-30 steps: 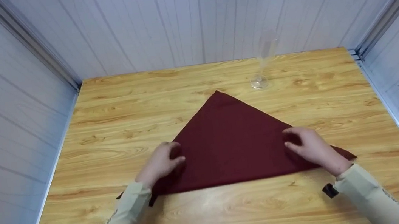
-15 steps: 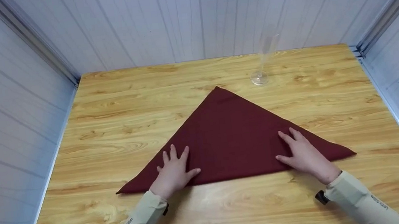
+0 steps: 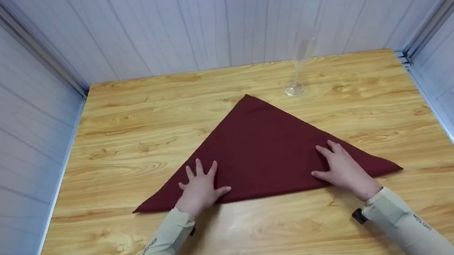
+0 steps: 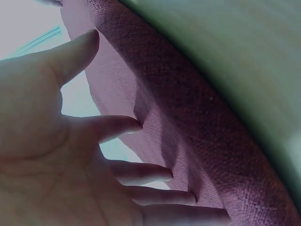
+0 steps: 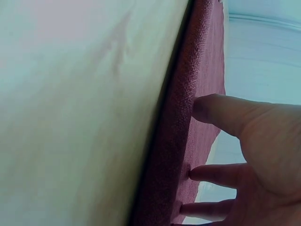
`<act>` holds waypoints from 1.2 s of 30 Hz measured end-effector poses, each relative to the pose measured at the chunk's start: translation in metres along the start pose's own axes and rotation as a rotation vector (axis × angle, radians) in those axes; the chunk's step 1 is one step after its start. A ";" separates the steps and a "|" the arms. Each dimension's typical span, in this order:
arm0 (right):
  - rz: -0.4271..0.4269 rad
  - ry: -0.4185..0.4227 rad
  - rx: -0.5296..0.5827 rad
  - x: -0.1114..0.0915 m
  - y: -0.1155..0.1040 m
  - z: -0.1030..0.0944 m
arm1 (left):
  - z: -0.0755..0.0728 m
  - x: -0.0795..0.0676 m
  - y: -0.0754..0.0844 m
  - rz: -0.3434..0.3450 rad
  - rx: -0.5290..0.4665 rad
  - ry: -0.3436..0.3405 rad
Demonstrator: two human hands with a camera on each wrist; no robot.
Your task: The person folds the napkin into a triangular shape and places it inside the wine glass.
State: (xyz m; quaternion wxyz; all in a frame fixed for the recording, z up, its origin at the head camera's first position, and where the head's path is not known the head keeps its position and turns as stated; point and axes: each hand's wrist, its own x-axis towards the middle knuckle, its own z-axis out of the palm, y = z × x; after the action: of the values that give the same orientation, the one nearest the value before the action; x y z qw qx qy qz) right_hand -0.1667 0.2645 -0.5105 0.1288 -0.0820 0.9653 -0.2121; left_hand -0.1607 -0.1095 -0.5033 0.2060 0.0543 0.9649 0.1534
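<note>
A dark red cloth napkin [image 3: 265, 153], folded into a triangle, lies flat on the table with one corner pointing away and its long edge nearest me. On its left part rests my left hand [image 3: 200, 191], fingers spread. In the left wrist view the fingertips of this hand [image 4: 51, 127] touch the napkin [image 4: 164, 94] near its rounded folded edge. My right hand [image 3: 345, 171] rests on the right part, fingers also spread. The right wrist view has the thumb and fingertips of that hand [image 5: 263, 150] touching the cloth beside the fold. Neither hand grips anything.
A clear champagne flute [image 3: 293, 87] stands upright on the wooden table [image 3: 240, 238], beyond the napkin and right of its far corner. White panel walls [image 3: 205, 22] rise behind the table and along both sides.
Both hands, loosely curved over the cloth a second ago, have spread out and settled on it. The left hand has shifted inward. The napkin keeps its triangular shape.
</note>
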 end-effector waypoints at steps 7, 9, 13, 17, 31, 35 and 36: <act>-0.005 0.010 0.010 0.015 0.007 -0.005 | -0.005 0.015 0.003 -0.008 0.011 -0.005; -0.005 0.012 0.012 0.019 0.009 -0.006 | -0.005 0.020 0.003 -0.009 0.021 0.003; 0.004 0.009 0.023 0.027 0.010 -0.010 | -0.006 0.029 0.002 -0.010 0.030 0.016; 0.019 0.000 0.021 0.036 0.010 -0.013 | -0.009 0.038 0.001 -0.014 0.023 0.009; 0.025 0.023 -0.034 0.044 -0.001 -0.003 | -0.008 0.046 0.009 0.027 0.066 0.051; -0.045 0.035 -0.053 0.030 -0.022 0.015 | 0.000 0.035 0.022 0.087 0.084 0.042; -0.067 0.037 -0.058 0.026 -0.028 0.020 | 0.002 0.032 0.026 0.100 0.090 0.033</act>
State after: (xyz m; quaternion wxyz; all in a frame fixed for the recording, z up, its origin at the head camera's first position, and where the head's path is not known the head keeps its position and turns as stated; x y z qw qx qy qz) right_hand -0.1831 0.2259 -0.5213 0.1012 -0.1142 0.9699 -0.1895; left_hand -0.1881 -0.0788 -0.5090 0.1796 0.1091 0.9702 0.1207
